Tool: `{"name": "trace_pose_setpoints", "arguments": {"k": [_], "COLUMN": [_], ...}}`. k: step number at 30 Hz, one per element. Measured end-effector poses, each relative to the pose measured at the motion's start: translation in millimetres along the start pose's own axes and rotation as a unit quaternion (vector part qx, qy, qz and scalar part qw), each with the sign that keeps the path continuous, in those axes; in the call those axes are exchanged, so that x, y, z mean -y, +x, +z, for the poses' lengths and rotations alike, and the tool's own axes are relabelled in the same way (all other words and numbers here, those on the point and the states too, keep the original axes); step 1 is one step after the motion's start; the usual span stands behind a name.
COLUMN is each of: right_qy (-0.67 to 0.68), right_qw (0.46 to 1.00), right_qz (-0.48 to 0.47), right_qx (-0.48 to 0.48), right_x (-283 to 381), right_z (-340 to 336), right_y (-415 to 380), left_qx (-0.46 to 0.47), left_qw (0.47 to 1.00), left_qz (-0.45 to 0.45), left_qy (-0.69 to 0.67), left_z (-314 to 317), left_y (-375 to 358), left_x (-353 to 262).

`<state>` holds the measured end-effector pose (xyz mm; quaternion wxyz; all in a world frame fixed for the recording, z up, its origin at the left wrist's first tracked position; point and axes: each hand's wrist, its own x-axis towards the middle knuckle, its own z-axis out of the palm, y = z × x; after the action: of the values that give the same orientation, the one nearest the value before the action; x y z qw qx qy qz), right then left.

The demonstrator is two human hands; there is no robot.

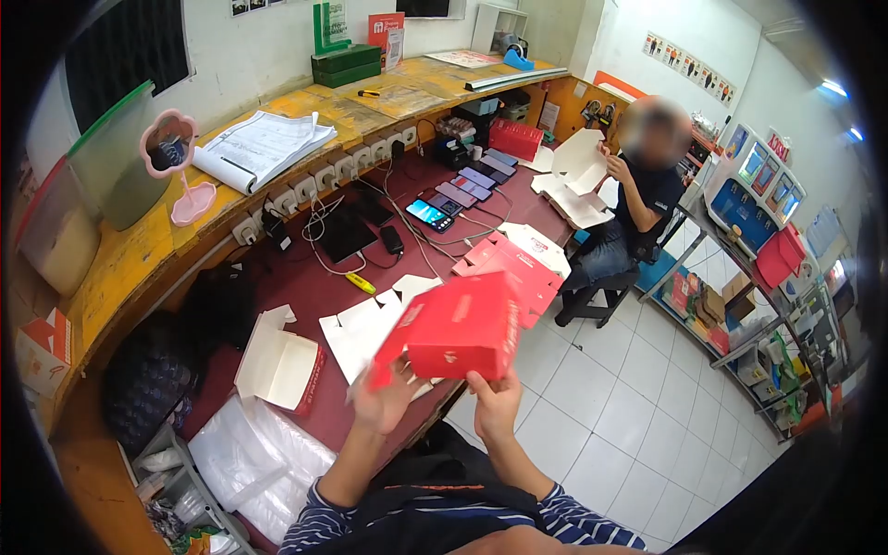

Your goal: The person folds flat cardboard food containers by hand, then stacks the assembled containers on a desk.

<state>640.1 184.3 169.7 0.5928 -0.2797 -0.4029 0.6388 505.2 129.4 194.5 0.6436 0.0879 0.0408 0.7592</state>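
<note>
A red cardboard box (pixel 453 324), partly folded up, is held above the table's front edge, in front of my body. My left hand (pixel 387 400) grips its lower left side, where a red flap hangs; this hand is slightly blurred. At the lower right corner, my right hand (pixel 497 402) pinches the box between thumb and fingers. Under and behind it lie a flat white-sided carton blank (pixel 354 335) and flat red carton blanks (pixel 504 268). To the left, an open box with a white inside (pixel 282 363) rests on the dark red table (pixel 296 273).
Clear plastic bags (pixel 254 458) lie at the near left. Several phones (pixel 433 215) with cables, a yellow highlighter (pixel 361 283) and a black tablet (pixel 346 236) are farther back. A seated co-worker (pixel 638 194) handles a white-sided carton. A metal shelf (pixel 712 305) stands right.
</note>
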Motion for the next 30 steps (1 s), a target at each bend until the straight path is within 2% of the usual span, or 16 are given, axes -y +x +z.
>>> {"name": "trace_pose_setpoints", "arguments": {"k": [2, 4, 6, 8, 10, 11, 14, 16, 17, 18, 19, 21, 24, 26, 28, 30], "right_qy": [0.031, -0.054, -0.082, -0.052, -0.258, -0.396, -0.388, -0.295, 0.004, 0.302, 0.302, -0.074, 0.022, 0.065, 0.041, 0.064], "right_qw": [0.998, 0.992, 0.991, 0.992, 0.939, 0.850, 0.800, 0.910, 0.964, 0.874, 0.874, 0.916, 0.951, 0.963, 0.991, 0.991], "right_qz": [-0.045, -0.091, -0.092, -0.112, -0.196, -0.268, -0.223, -0.090, 0.139, 0.351, 0.349, 0.258, 0.262, 0.244, 0.105, 0.104], "right_qx": [-0.026, 0.068, 0.046, 0.007, 0.116, 0.221, 0.400, 0.276, 0.227, 0.146, 0.150, 0.298, 0.165, 0.092, 0.075, 0.062], "right_x": [-5, -17, -27, -53, -57, -53, -39, -55, -28, -2, 5, 12, 3, -12, -27, -22], "right_z": [2, -3, 15, 11, 2, -5, -23, -71, -73, -72, -75, -76, -43, -13, 6, 17], "right_y": [-11, -27, -38, -43, -33, -20, 3, 3, 13, 20, 26, 33, 24, 12, 0, -2], "left_qx": [-0.111, -0.071, -0.062, -0.070, -0.093, -0.088, -0.099, -0.116, -0.111, -0.082, -0.054, -0.046, -0.065, 0.114, 0.065, 0.015], "left_qw": [0.866, 0.935, 0.938, 0.975, 0.963, 0.983, 0.987, 0.961, 0.961, 0.926, 0.875, 0.878, 0.919, 0.930, 0.896, 0.850], "left_qz": [0.140, 0.198, 0.211, 0.076, 0.059, -0.005, -0.070, -0.090, -0.086, -0.087, -0.088, -0.049, 0.054, -0.003, -0.039, -0.078], "left_qy": [0.467, 0.285, 0.267, 0.196, 0.245, 0.159, 0.105, 0.234, 0.236, 0.358, 0.473, 0.474, 0.384, 0.349, 0.438, 0.520], "left_z": [-45, -43, -43, -30, -14, -17, -58, -81, -80, -75, -72, -73, -64, -62, -103, -114], "left_y": [-7, -8, -9, -12, -9, -9, -11, -17, -19, -26, -30, -30, -30, -28, -30, -36], "left_x": [12, 29, 32, 23, 15, 5, -25, -50, -59, -67, -74, -83, -75, -63, -47, -37]}}
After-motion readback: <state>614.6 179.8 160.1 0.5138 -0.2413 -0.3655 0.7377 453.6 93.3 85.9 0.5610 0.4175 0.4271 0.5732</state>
